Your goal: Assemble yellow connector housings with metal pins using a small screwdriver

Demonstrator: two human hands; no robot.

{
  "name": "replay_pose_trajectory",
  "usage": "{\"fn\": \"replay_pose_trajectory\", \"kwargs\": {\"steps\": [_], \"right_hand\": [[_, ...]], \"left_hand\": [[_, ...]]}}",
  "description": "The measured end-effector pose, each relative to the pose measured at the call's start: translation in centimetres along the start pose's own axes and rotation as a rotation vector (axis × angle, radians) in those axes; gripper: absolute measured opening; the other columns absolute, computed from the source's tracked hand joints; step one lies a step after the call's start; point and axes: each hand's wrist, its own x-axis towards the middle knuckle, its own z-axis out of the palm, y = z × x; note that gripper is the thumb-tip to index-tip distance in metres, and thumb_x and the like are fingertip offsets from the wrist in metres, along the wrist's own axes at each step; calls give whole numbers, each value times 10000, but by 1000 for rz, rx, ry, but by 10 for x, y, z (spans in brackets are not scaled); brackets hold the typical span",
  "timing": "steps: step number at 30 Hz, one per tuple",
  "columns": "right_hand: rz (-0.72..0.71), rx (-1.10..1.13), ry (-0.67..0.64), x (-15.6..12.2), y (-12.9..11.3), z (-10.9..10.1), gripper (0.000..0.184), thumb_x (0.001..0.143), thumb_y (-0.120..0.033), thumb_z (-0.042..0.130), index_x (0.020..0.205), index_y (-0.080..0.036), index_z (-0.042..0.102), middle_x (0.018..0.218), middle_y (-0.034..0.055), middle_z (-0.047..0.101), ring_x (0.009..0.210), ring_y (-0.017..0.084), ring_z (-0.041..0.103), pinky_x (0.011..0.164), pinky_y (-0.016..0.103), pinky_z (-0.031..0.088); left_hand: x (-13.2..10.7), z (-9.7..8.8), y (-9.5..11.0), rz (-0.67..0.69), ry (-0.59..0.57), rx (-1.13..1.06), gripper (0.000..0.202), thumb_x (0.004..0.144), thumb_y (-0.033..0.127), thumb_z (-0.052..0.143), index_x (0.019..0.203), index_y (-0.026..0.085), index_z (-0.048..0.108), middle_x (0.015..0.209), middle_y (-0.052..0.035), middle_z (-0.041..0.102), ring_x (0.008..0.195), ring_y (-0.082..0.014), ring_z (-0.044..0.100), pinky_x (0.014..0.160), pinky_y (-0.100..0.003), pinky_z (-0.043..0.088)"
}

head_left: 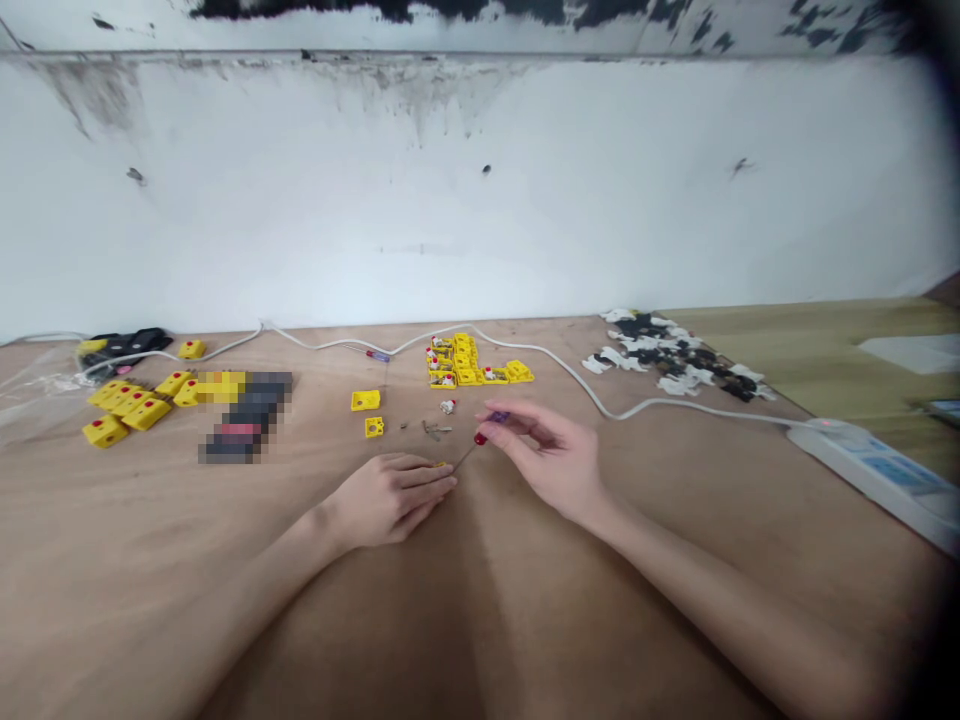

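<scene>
My right hand (553, 458) grips a screwdriver (481, 438) by its red and purple handle, between thumb and fingers. Its thin shaft slants down left to the fingertips of my left hand (396, 498). Those fingers are closed on a small yellow plastic part (441, 464), mostly covered, low over the table. Just beyond lie some small metal pieces (436, 429) and a small white and red part (448, 407). An open yellow housing half (366, 400) and a smaller yellow piece (374, 427) lie beyond my left hand.
Open yellow housings (466, 362) with parts inside stand at the back middle. Closed yellow boxes with red buttons (147, 411) are at left, near a pixelated dark area. A second screwdriver (378, 356), a white cable (555, 358), black and white pieces (660, 350) and a power strip (877, 475) lie around.
</scene>
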Motion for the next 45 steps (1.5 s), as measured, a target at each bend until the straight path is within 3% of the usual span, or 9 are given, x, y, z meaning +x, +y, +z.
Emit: {"fn": "replay_pose_trajectory", "kwargs": {"steps": [7, 21, 32, 41, 45], "right_hand": [[-42, -72, -61, -3, 0, 2, 208, 878, -208, 719, 1082, -249, 731, 998, 19, 761, 839, 162, 727, 833, 290, 607], [-93, -161, -59, 0, -5, 4, 184, 882, -249, 710, 1062, -256, 752, 984, 27, 773, 853, 202, 739, 838, 348, 621], [-245, -220, -66, 2, -11, 2, 278, 862, -162, 727, 1108, -289, 749, 975, 10, 779, 808, 186, 746, 787, 307, 616], [-275, -231, -145, 2, -9, 1, 317, 893, -168, 694, 1181, -300, 716, 1001, 22, 770, 844, 193, 739, 795, 320, 619], [-319, -204, -256, 4, -15, 0, 357, 917, -157, 651, 1241, -302, 684, 1096, 29, 749, 936, 199, 730, 853, 320, 614]], "left_hand": [[-1, 1, 0, 1, -26, 25, 311, 970, 160, 504, 1256, 133, 624, 1232, -100, 702, 1086, -211, 688, 937, -352, 586], [-2, 1, 1, 13, -40, 65, 311, 980, 172, 487, 1257, 129, 620, 1247, -106, 693, 1098, -217, 685, 946, -352, 581], [-1, 1, 1, 22, -42, 57, 312, 979, 164, 489, 1264, 126, 612, 1268, -112, 681, 1115, -213, 679, 952, -347, 577], [1, -1, 1, 22, -50, 49, 309, 980, 167, 466, 1240, 127, 628, 1243, -108, 695, 1101, -213, 679, 944, -346, 579], [1, 0, 1, 23, -52, 43, 320, 983, 164, 458, 1259, 128, 615, 1218, -109, 705, 1118, -212, 670, 952, -346, 573]]}}
